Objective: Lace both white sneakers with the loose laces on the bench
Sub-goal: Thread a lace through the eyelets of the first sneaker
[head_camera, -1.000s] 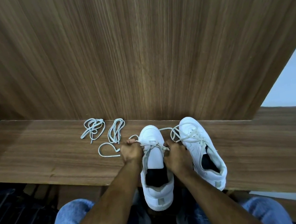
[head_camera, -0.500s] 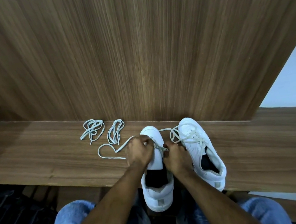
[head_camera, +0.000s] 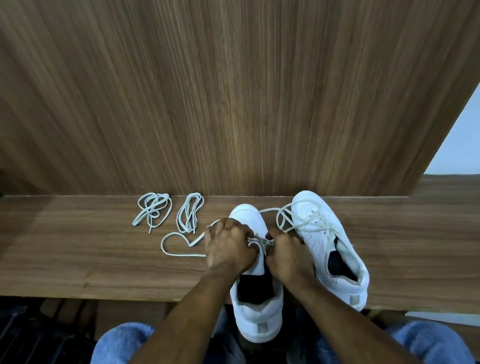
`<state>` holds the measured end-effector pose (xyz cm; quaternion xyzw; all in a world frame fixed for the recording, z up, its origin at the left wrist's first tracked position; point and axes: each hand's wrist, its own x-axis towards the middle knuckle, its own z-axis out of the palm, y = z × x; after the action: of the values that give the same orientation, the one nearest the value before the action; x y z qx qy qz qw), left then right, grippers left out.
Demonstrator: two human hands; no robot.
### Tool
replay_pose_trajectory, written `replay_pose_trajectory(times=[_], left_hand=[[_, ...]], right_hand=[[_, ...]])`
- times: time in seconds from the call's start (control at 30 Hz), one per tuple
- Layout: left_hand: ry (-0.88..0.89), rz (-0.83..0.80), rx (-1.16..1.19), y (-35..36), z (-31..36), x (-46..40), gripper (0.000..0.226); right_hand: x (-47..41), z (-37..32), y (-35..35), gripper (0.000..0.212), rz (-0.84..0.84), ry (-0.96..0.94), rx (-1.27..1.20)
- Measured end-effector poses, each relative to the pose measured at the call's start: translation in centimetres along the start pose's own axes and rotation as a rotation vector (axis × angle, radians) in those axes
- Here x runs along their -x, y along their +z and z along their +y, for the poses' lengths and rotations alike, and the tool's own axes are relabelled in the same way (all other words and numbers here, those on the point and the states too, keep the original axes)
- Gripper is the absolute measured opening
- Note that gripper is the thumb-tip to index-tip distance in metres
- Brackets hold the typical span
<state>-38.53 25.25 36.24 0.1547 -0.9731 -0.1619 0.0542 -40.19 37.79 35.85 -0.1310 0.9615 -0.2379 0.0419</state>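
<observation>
I judge the main risk is the lace slipping out of an eyelet or crossing wrongly, since its long slack tail loops over the table to the left and could snag as I pull. My left hand and right hand both have fingers curled, pinching the lace at the front eyelets of the left sneaker, which sits at the table's near edge, heel overhanging. The right sneaker just beside it carries loose, unevenly crossed lacing, and two spare lace bundles lie far left by the wooden wall panel.
</observation>
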Motion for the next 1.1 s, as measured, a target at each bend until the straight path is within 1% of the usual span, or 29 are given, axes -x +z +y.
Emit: replay_pose_trajectory(times=[0.1,0.13,0.17,0.2,0.23,0.3,0.33,0.37,0.4,0.43,0.47,0.5,0.57,0.6,0.67,0.73,0.77,0.83,0.87,0.93,0.97,1.0,1.03,1.1], left_hand=[[0.036,0.027,-0.205,0.1,0.5,0.2,0.030],[0.038,0.039,-0.221,-0.1,0.6,0.2,0.030],[0.029,0.059,-0.177,-0.3,0.6,0.1,0.027],[-0.005,0.131,-0.024,-0.4,0.5,-0.2,0.020],[-0.083,0.230,0.214,-0.7,0.5,-0.4,0.013],[-0.332,0.469,0.928,-2.2,0.3,-1.1,0.022],[-0.485,0.596,1.229,-3.0,0.1,-1.7,0.027],[-0.611,0.698,1.414,-3.5,-0.5,-2.4,0.029],[-0.674,0.755,1.461,-3.9,-1.0,-2.9,0.028],[-0.676,0.756,1.401,-4.2,-1.4,-3.1,0.024],[-0.626,0.703,1.261,-4.3,-1.7,-3.0,0.016],[-0.564,0.610,1.063,-3.8,-1.9,-2.7,0.016],[-0.430,0.457,0.666,-2.5,-2.2,-1.6,0.032],[-0.345,0.405,0.532,-2.0,-2.0,-1.1,0.032],[-0.146,0.307,0.351,-1.0,-1.1,0.0,0.027],[-0.034,0.193,0.167,0.1,-0.1,0.8,0.028],[-0.019,0.164,0.079,0.7,0.1,1.0,0.029],[0.000,0.186,-0.060,1.3,0.5,1.4,0.030],[0.014,0.204,-0.108,1.3,0.6,1.4,0.031],[0.050,0.190,-0.194,0.9,0.7,0.9,0.034],[0.050,0.192,-0.191,0.6,0.5,0.5,0.034],[0.023,0.247,-0.109,0.3,0.2,0.0,0.033],[-0.043,0.345,0.075,-0.2,-0.1,-0.6,0.030],[-0.229,0.616,0.684,-2.2,-0.3,-1.9,0.022]], right_hand=[[0.1,-0.1,-0.1,0.030,0.003,-0.011,0.001],[0.1,-0.1,-0.1,0.031,0.006,-0.009,0.000],[0.2,-0.1,0.0,0.032,0.012,-0.006,0.000],[0.2,0.0,0.0,0.033,0.020,-0.005,-0.001],[0.2,0.1,0.1,0.033,0.027,-0.006,0.000],[0.1,0.2,0.1,0.029,0.027,0.000,-0.001],[0.1,0.2,0.1,0.029,0.022,0.003,0.000],[0.0,0.2,0.2,0.029,0.018,0.002,0.001],[0.0,0.2,0.2,0.030,0.018,0.002,0.003],[0.1,0.2,0.2,0.030,0.020,0.001,0.002],[0.1,0.1,0.2,0.031,0.025,-0.003,-0.002],[0.1,0.1,0.2,0.032,0.027,-0.006,-0.005],[0.1,0.0,0.2,0.034,0.023,-0.001,-0.007],[0.1,0.0,0.2,0.035,0.021,0.004,-0.003],[0.2,-0.1,0.1,0.036,0.015,0.003,0.007],[0.2,0.0,0.0,0.034,0.002,0.001,0.013],[0.2,0.0,0.0,0.033,-0.005,0.000,0.016],[0.2,0.0,-0.1,0.033,-0.015,-0.005,0.022],[0.2,0.0,-0.1,0.034,-0.015,-0.008,0.024],[0.3,0.0,-0.2,0.036,-0.005,-0.013,0.029],[0.3,0.0,-0.2,0.037,-0.001,-0.015,0.027],[0.3,0.1,-0.1,0.039,0.002,-0.018,0.024],[0.3,0.2,-0.1,0.040,0.003,-0.020,0.020],[0.3,0.3,0.0,0.037,0.008,-0.025,0.019]])
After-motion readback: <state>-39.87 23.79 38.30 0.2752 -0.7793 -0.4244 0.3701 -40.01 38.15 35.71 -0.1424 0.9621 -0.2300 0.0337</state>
